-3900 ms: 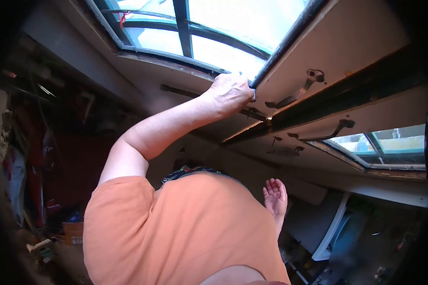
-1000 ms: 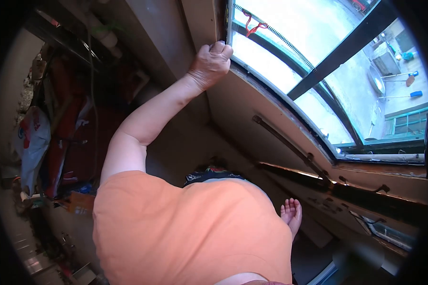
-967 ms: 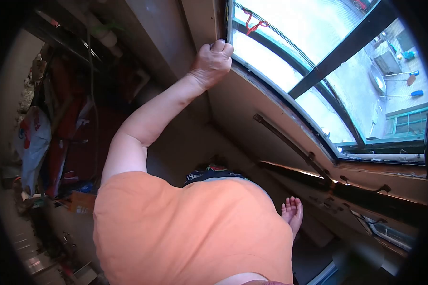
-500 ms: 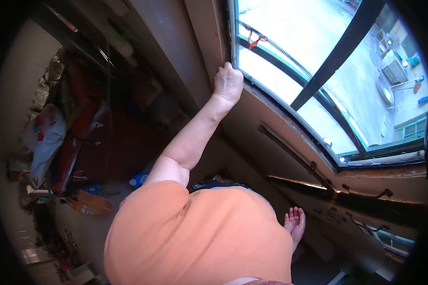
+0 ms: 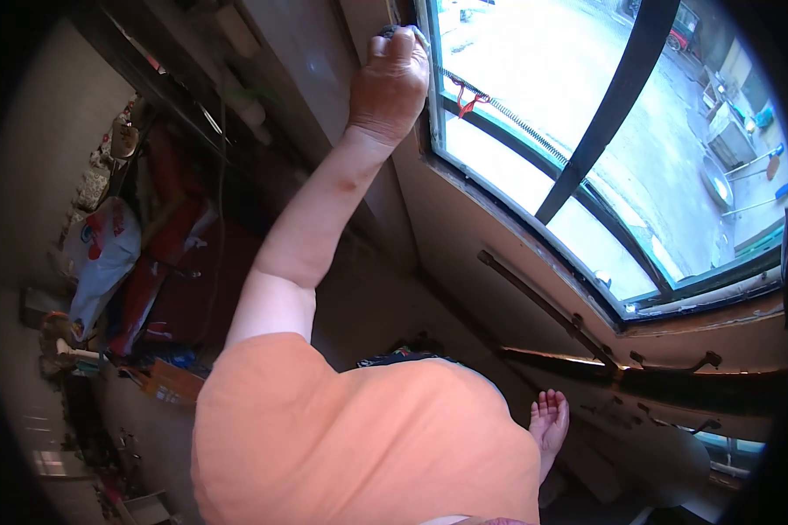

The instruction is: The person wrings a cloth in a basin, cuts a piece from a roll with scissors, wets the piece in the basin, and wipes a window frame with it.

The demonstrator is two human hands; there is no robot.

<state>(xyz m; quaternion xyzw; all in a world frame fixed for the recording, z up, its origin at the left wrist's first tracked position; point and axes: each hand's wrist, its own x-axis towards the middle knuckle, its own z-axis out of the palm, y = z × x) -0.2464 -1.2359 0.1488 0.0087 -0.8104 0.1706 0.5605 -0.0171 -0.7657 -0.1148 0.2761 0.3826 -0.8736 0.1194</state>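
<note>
My left hand (image 5: 387,87) is raised at the left edge of a window (image 5: 521,214), with its fingers curled closed against the frame. A small dark thing with a pale edge (image 5: 389,31) pokes out past the fingers; most of it is hidden in the grip, so its kind cannot be told. Low beside my body, my right hand (image 5: 549,422) hangs with its fingers stretched out and nothing in it. It is away from the window.
A dark upright bar (image 5: 608,114) crosses the window, and a coil spring (image 5: 534,131) with a red ribbon (image 5: 470,100) stretches across it. Below the sill are metal latches (image 5: 674,360). At left, plastic bags (image 5: 105,254) hang near the wall.
My left hand has slid upward along the window's left edge, and the dark thing in it now shows. My right hand has barely shifted. The view has tilted slightly.
</note>
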